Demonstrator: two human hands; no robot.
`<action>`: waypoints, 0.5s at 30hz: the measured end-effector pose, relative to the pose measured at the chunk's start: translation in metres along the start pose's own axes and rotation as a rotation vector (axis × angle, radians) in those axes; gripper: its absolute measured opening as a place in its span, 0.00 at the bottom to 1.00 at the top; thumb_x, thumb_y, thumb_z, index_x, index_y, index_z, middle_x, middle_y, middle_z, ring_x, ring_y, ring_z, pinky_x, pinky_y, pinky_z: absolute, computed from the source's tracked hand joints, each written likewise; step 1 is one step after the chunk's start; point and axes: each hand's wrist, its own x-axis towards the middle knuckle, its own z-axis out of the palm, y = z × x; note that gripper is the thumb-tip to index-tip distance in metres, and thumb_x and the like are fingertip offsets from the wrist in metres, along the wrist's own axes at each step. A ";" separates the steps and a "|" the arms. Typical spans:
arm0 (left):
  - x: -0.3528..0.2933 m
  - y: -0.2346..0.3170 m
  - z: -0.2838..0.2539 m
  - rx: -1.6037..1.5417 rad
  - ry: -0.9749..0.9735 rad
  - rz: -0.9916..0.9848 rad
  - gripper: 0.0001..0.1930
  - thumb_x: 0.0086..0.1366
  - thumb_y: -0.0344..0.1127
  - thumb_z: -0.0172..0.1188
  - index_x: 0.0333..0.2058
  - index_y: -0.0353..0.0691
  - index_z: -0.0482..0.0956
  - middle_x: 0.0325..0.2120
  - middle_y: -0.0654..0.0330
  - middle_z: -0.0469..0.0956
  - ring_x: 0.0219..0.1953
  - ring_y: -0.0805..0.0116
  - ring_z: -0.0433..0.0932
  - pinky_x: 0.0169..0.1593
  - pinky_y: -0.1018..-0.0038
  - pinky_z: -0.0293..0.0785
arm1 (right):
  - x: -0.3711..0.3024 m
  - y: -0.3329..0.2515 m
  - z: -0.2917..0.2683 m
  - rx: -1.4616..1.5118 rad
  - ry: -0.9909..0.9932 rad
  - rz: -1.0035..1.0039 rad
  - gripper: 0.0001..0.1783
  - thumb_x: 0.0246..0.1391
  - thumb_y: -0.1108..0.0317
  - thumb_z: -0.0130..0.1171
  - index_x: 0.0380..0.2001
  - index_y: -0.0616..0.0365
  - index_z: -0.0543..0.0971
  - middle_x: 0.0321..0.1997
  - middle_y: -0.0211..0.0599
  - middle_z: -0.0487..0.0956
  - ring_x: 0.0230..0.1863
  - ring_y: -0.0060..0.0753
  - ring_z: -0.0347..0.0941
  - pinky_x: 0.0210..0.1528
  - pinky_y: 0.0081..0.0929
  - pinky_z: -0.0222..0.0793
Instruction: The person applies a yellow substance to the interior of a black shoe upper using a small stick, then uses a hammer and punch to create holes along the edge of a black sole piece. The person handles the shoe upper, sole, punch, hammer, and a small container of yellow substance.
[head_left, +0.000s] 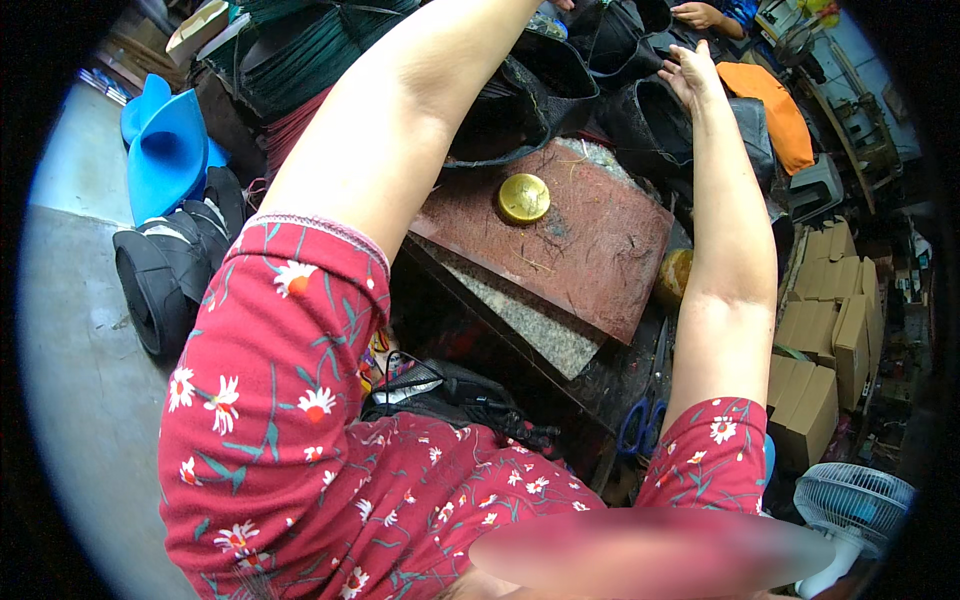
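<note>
Both my arms reach forward over a worktable. My right hand [688, 75] is at the far side with its fingers stretched apart, beside black curved pieces [645, 120] of sheet material, and I see nothing held in it. My left forearm [440, 90] runs up past the top edge; nearly all of that hand is cut off, so its grip is hidden. Below the arms lies a reddish-brown board [600, 240] on a speckled stone slab [535, 318]. A round gold-coloured tin [524, 199] sits on the board. Another person's hand [699, 15] shows at the top.
Blue-handled scissors [640, 425] lie by the table's near right side. An orange piece [770, 115] is right of my right hand. Blue curved sheets [165, 150] and black rolls [165, 270] are at left. Cardboard boxes [808, 330] and a fan [855, 505] stand at right.
</note>
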 end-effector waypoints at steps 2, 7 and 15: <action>-0.002 0.001 0.001 0.031 0.005 0.008 0.15 0.56 0.34 0.53 0.42 0.35 0.76 0.36 0.46 0.79 0.36 0.49 0.80 0.45 0.56 0.77 | 0.003 0.000 0.000 0.041 -0.020 -0.086 0.54 0.60 0.79 0.50 0.70 0.36 0.23 0.74 0.65 0.43 0.72 0.70 0.44 0.68 0.65 0.46; -0.003 0.001 0.001 0.110 0.018 0.030 0.15 0.55 0.33 0.53 0.40 0.34 0.77 0.35 0.44 0.79 0.37 0.48 0.80 0.45 0.57 0.77 | 0.022 -0.008 -0.011 0.081 0.035 -0.296 0.50 0.63 0.78 0.46 0.70 0.36 0.22 0.71 0.69 0.49 0.70 0.70 0.50 0.67 0.62 0.55; -0.006 -0.003 0.011 0.250 0.038 0.087 0.14 0.52 0.32 0.54 0.37 0.33 0.79 0.35 0.42 0.79 0.38 0.48 0.80 0.45 0.58 0.77 | 0.023 0.026 -0.031 -0.052 0.090 -0.094 0.61 0.53 0.79 0.58 0.70 0.40 0.23 0.67 0.64 0.57 0.65 0.66 0.60 0.62 0.60 0.61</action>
